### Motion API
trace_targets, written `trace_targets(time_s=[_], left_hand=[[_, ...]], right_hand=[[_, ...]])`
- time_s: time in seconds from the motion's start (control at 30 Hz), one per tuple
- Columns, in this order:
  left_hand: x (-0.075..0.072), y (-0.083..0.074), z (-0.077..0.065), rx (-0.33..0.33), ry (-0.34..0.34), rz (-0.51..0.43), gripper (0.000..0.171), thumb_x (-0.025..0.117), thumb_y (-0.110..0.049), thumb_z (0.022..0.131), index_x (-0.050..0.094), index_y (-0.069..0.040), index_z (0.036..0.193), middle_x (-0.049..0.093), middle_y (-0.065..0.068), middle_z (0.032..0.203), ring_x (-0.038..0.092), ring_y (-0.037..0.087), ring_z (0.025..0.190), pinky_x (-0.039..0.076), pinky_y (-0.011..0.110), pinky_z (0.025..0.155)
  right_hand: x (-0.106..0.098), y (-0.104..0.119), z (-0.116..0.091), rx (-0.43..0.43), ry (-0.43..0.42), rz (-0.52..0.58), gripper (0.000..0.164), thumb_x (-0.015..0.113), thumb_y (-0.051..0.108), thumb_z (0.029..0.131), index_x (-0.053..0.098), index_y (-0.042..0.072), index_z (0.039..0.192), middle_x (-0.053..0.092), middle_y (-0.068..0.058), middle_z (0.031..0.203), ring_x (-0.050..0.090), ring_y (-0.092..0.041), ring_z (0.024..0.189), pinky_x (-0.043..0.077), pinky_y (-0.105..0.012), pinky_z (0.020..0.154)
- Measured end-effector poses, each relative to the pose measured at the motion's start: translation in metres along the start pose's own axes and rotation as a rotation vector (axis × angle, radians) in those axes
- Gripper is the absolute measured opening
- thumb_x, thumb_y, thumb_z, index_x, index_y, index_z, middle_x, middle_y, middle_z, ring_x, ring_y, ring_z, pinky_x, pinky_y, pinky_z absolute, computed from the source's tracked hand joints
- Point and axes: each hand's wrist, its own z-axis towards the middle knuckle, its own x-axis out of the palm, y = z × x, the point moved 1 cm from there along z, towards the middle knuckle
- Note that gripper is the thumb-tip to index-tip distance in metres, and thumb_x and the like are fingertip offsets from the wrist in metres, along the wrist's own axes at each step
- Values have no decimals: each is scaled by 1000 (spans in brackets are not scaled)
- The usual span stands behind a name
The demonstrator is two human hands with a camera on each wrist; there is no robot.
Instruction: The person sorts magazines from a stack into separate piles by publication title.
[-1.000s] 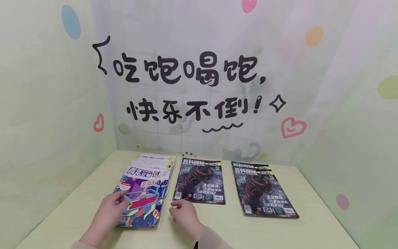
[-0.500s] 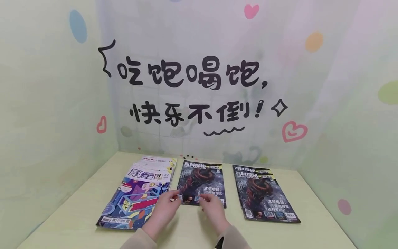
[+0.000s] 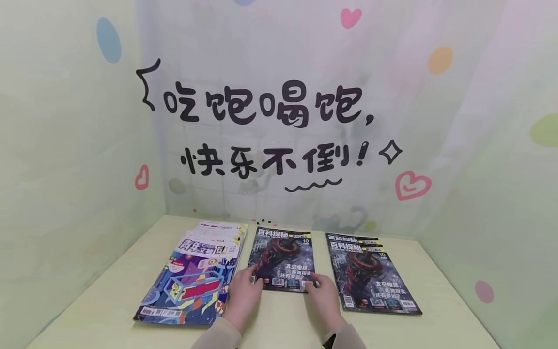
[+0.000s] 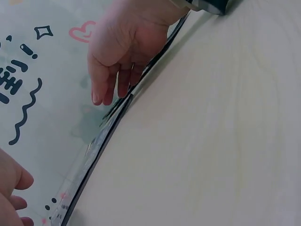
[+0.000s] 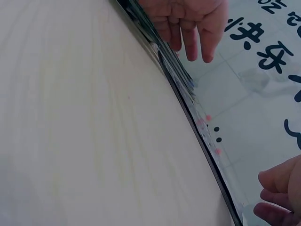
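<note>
A dark magazine (image 3: 281, 254) with a red and black machine on its cover lies in the middle of the table. My left hand (image 3: 242, 293) is at its near left corner, thumb and fingers apart. Opposite it, my right hand (image 3: 323, 296) is at the near right corner with its fingers loosely extended. Both overlap the cover's edge in the head view; whether they touch it I cannot tell. In the left wrist view, fingers of my left hand (image 4: 14, 193) show beside the magazine's thin edge. The right wrist view has my right hand (image 5: 280, 193) in its lower corner.
Left of the hands stands a fanned pile of magazines (image 3: 187, 286), a purple and blue cover on top. To the right lie overlapping dark magazines (image 3: 370, 276) with the same cover as the middle one. A printed backdrop (image 3: 279, 203) rises behind the pale table (image 3: 109, 291).
My left hand has left the purple magazine pile and moved right to the middle magazine. My right hand has also moved right, to that magazine's other corner. The pile's top magazine now sits further left.
</note>
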Motion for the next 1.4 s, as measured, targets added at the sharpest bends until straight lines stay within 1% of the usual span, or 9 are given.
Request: trace_targets(time_s=[0.27,0.4,0.57,0.8,0.97,1.1,1.23,1.33,1.4], left_hand=[[8,15,-3,18,29,74,48,60,-9,86,52,9,130,40,37,136,34,55,125,22,65,105],[8,18,-3,23,74,132,47,58,-8,88,50,10,130,36,39,137,30,54,128,19,63,108],[8,20,-4,12,99,165,46,58,-9,89,50,11,130,39,38,137,30,51,128,21,61,108],[10,23,-6,59,57,169,42,58,-6,88,53,10,127,47,34,131,37,49,125,25,58,107],[8,21,-6,84,11,147,38,58,-3,88,56,9,124,55,29,123,45,46,118,30,56,104],[7,21,-4,33,-5,73,38,56,-1,89,54,9,126,53,29,120,47,45,117,36,54,102],[7,21,-1,-47,18,-9,43,55,0,90,49,10,131,48,30,124,45,46,120,37,55,102],[7,22,-1,-78,28,-45,46,55,1,88,48,11,132,48,31,126,44,46,122,36,56,103],[6,22,-1,-95,43,-66,48,54,0,87,47,12,133,50,31,128,47,44,119,38,55,102]], right_hand=[[6,-10,0,32,69,-94,47,66,13,85,58,-10,125,50,-30,133,39,-50,127,30,-59,106],[9,-12,-1,43,89,-154,45,65,16,86,60,-9,123,50,-27,135,33,-52,130,25,-62,107],[11,-12,-4,46,89,-185,43,67,16,84,62,-6,121,51,-24,136,34,-49,130,27,-61,106],[9,-8,-6,54,79,-171,40,66,15,86,62,-7,120,52,-25,133,42,-47,126,34,-57,104],[7,-6,-8,67,9,-133,36,63,12,86,64,-4,119,59,-25,125,51,-44,118,42,-55,98],[6,-6,-8,110,-51,-43,33,60,7,87,63,-4,119,61,-23,120,54,-41,115,45,-53,94],[4,-9,-5,151,-96,66,34,58,-1,85,61,-9,118,63,-22,112,59,-36,104,48,-50,89],[3,-10,-4,163,-117,101,36,57,-4,83,60,-11,118,64,-22,108,60,-31,97,49,-48,85],[2,-10,-4,166,-121,103,37,58,-5,82,59,-11,119,64,-21,108,59,-30,95,49,-47,85]])
